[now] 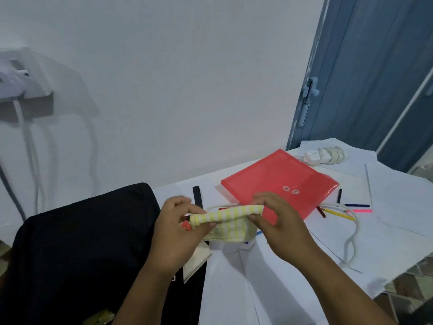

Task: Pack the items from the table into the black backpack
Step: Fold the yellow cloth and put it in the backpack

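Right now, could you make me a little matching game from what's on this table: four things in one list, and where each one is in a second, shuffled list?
Things:
1. striped cloth
2. red folder
3. power strip
4. black backpack

Places:
A. far right corner of the table
B. left edge of the table
C. held in both hands
D. flat on the table behind the hands

Pairs: 1-C, 2-D, 3-A, 4-B

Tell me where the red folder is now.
In the head view the red folder lies right of centre on the white table, just beyond both hands, left of the pencils.
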Tool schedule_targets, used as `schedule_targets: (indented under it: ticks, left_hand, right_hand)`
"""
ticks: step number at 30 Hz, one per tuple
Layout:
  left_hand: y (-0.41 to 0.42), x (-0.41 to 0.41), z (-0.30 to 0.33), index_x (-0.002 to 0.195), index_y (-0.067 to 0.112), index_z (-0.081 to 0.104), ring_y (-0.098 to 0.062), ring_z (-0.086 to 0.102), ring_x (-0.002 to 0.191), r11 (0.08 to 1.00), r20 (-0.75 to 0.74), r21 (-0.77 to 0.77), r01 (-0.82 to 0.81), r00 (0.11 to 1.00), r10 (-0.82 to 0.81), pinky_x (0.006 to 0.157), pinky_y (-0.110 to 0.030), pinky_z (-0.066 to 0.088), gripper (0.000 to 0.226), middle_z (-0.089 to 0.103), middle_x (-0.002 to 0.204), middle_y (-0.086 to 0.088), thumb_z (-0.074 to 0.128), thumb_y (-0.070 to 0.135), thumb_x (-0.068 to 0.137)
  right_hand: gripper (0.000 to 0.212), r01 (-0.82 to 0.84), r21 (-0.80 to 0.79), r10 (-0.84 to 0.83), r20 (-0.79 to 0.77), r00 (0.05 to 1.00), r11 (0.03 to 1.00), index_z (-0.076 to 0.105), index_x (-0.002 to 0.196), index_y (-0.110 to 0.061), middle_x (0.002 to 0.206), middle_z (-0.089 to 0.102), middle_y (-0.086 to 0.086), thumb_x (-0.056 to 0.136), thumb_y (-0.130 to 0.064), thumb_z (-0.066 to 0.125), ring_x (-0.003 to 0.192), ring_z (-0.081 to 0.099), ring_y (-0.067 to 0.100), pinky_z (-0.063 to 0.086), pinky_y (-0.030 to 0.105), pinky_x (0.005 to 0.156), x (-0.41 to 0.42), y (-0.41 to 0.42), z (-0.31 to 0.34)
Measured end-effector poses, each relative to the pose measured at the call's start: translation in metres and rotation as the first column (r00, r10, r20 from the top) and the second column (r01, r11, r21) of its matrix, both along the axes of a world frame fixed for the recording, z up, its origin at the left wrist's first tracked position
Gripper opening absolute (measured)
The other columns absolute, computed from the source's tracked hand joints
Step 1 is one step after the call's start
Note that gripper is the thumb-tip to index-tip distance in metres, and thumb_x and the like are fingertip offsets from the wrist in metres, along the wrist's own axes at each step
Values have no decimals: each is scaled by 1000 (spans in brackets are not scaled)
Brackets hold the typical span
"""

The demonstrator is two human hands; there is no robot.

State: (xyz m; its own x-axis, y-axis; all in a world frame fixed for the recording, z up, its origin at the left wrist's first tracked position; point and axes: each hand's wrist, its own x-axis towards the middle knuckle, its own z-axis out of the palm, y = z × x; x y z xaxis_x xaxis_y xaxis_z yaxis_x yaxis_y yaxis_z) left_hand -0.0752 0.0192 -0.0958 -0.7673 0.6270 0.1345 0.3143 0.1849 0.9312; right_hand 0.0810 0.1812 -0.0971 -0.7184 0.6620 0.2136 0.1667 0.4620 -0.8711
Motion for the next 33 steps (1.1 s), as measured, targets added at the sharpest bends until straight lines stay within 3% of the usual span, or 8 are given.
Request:
schedule_targets:
  ticks: [6, 11, 14, 21, 24, 28, 31, 33]
  left_hand:
    - [1, 17, 2, 98, 5, 59, -11, 63, 67, 962, 404, 273, 8, 906, -123, 54, -24, 52, 13, 65, 71, 3, 67, 12, 89]
    - [3, 26, -3, 112, 3, 61, -29, 74, 88, 949, 634, 286, -134, 769, -83, 64, -40, 61, 26, 74, 101, -15, 69, 7, 87]
    - [4, 25, -7, 124, -1, 60, -38, 69, 108, 947, 769, 294, -129, 620, -154, 85, -54, 59, 43, 71, 118, -21, 68, 15, 85]
    - [28, 41, -10, 133, 2, 56, -35, 67, 114, 948, 729, 311, -67, 656, -193, 95, -51, 56, 46, 69, 125, -17, 64, 8, 88]
    - [44, 54, -8, 133, 4, 58, -32, 65, 118, 886, 765, 428, -179, 593, -250, 91, -41, 59, 44, 67, 129, -16, 58, 9, 90]
    - [62, 77, -22, 132, 0, 59, -32, 66, 117, 852, 798, 451, -266, 547, -252, 87, -37, 60, 43, 66, 129, -19, 56, 8, 89]
    - [70, 99, -41, 128, 1, 60, -33, 69, 108, 899, 781, 310, -310, 622, -55, 83, -41, 57, 34, 68, 123, -23, 57, 4, 94]
    - [68, 112, -49, 121, 4, 60, -35, 70, 104, 909, 712, 197, -368, 691, 125, 81, -46, 58, 28, 71, 114, -20, 63, 3, 93]
  right_hand:
    - [6, -113, -296, 70, -150, 986, 948, 57, 104, -24, 94, 69, 3, 103, -20, 54, 88, 67, 24, 57, 44, 73, -4, -12, -2]
    - [44, -196, -457, 161, -114, 980, 868, 58, 118, -30, 108, 72, -1, 84, -12, 79, 98, 71, 21, 61, 47, 82, -5, -11, -13]
    - [43, -202, -581, 102, -199, 975, 789, 63, 120, -17, 108, 75, 5, 83, 1, 77, 100, 73, 28, 60, 48, 86, -4, -3, -11]
    - [38, -294, -774, 82, -302, 950, 561, 69, 119, -6, 114, 73, 18, 81, -8, 75, 98, 72, 28, 59, 35, 76, 3, 31, -11]
    - [61, -406, -843, -28, -444, 896, 353, 71, 113, -8, 113, 71, 10, 63, -34, 93, 97, 68, 22, 57, 36, 86, 5, 44, -20]
    - [96, -374, -894, 77, -367, 927, 246, 64, 126, -8, 118, 67, 8, 51, -62, 91, 107, 62, 30, 46, 47, 104, 11, 38, -33]
    - [71, -380, -907, 177, -350, 920, 181, 58, 136, -10, 133, 65, 14, 81, -50, 75, 127, 59, 30, 38, 48, 115, 22, 30, -35]
    - [43, -339, -895, 191, -293, 937, 289, 60, 132, -7, 126, 69, 14, 95, -29, 60, 121, 64, 28, 42, 47, 111, 25, 31, -36]
